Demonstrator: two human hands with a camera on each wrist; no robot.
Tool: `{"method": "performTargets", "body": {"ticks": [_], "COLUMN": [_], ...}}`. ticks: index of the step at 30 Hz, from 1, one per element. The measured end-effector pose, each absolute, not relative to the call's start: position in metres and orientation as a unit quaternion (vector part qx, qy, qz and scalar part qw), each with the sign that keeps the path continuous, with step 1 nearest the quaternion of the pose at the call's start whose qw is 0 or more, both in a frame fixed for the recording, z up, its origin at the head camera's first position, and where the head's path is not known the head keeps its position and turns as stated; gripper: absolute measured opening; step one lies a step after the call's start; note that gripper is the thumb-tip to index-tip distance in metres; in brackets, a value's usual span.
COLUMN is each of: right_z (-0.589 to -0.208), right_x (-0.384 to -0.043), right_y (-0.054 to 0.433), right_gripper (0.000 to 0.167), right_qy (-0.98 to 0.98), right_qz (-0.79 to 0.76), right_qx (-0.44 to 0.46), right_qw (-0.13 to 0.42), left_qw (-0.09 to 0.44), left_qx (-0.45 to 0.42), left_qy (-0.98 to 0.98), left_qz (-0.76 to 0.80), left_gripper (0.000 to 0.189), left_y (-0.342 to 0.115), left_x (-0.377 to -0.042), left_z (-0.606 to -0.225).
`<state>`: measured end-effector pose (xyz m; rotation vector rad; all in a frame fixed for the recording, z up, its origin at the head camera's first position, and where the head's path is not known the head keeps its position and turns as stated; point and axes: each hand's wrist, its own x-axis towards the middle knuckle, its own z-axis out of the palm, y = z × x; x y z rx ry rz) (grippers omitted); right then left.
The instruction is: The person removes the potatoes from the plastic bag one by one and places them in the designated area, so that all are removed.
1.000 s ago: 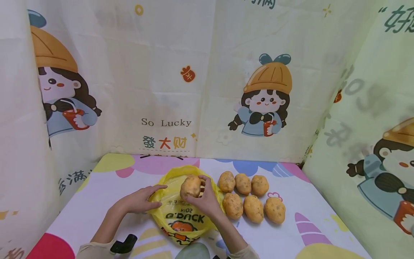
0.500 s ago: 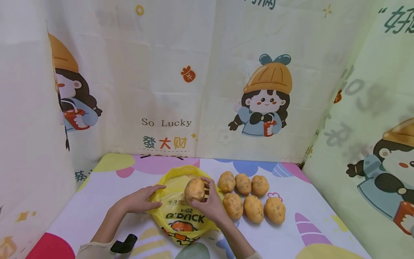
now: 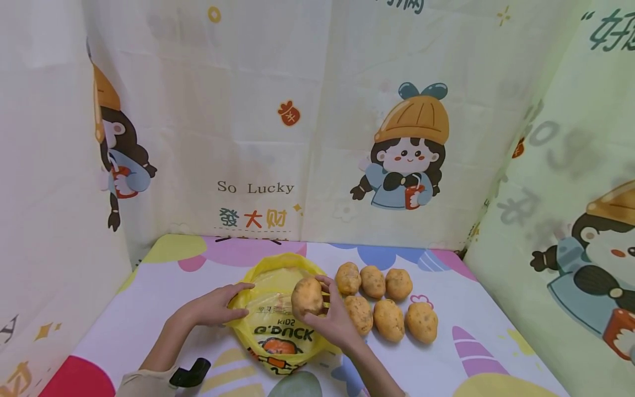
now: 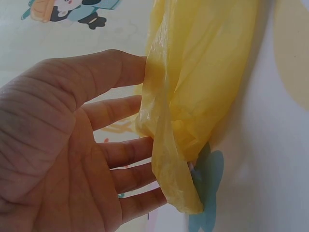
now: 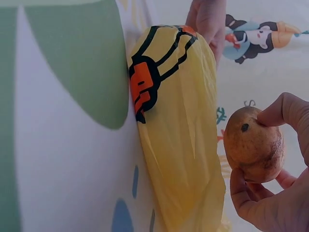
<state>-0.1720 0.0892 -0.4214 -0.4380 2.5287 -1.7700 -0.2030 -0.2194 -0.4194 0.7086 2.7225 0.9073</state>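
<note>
In the head view a yellow plastic bag with printed lettering lies with its mouth open. My right hand pinches a potato between thumb and fingers, above the right part of the bag's mouth. The right wrist view shows that potato apart from the bag. My left hand is at the bag's left rim. Its thumb and fairly straight, spread fingers touch the plastic in the left wrist view, their tips partly covered by it.
Several potatoes lie in two rows to the right of the bag, the nearest partly behind my right hand. A patterned cloth covers the table. Printed curtains stand along the back and both sides.
My right hand has moved right and slightly toward me with the potato, from the bag's middle to its right side. My left hand stays at the rim. The left curtain has shifted inward.
</note>
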Motion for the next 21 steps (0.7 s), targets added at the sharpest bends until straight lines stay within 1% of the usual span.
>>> {"method": "performTargets", "body": {"ticks": [14, 21], "right_z": [-0.416, -0.415], "right_x": [-0.164, -0.162], "right_y": [0.112, 0.125], "right_gripper": [0.084, 0.084], "right_qy": [0.819, 0.824], "right_qz": [-0.555, -0.554], "right_qx": [-0.147, -0.122], "right_qw": [-0.005, 0.001], "left_qw": [0.096, 0.097], "left_qx": [0.238, 0.237], "left_qy": [0.917, 0.917], "left_qz": [0.305, 0.305], "left_gripper": [0.065, 0.065], "left_y": [-0.218, -0.217], "left_x": [-0.201, -0.201], "left_z": [-0.416, -0.417]}}
